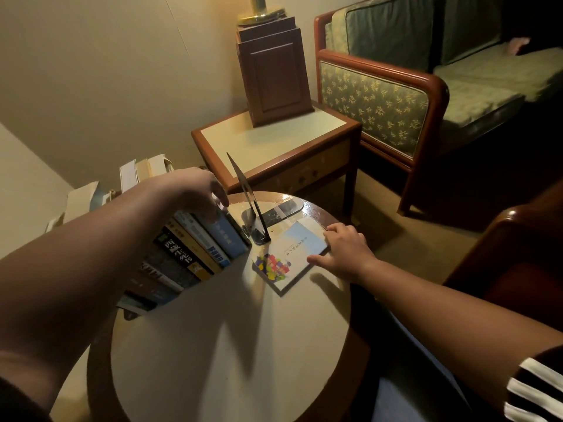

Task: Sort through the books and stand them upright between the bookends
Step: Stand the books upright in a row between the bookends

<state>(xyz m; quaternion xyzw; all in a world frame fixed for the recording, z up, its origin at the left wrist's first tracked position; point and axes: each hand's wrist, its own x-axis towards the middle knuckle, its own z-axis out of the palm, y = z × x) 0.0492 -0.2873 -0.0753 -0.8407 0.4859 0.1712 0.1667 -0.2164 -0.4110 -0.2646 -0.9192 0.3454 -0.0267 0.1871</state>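
Books (pixel 189 254): several stand spines-out in a row running from 8 to 11 o'clock on the round table (pixel 231 345), all tilted, none plumb. My left hand (pixel 189 190) is curled over the top of the row's 11 o'clock end, steadying it. One black bookend (pixel 245 190) stands at 12 o'clock, a gap apart from the row, so nothing is clamped yet. I cannot confirm a second bookend at the 8 o'clock end, as my forearm covers that end.

One loose book (pixel 292 254) lies flat at 1 o'clock, just beside the bookend's outer side. My right hand (pixel 344 251) rests on it, fingers bent over its far edge, thumb on the cover. It is not lifted.

Assessment: mostly done. Outstanding: stand the loose book and close the gap. Pale books (pixel 134 175) beyond the table at 10 o'clock: status unknown.
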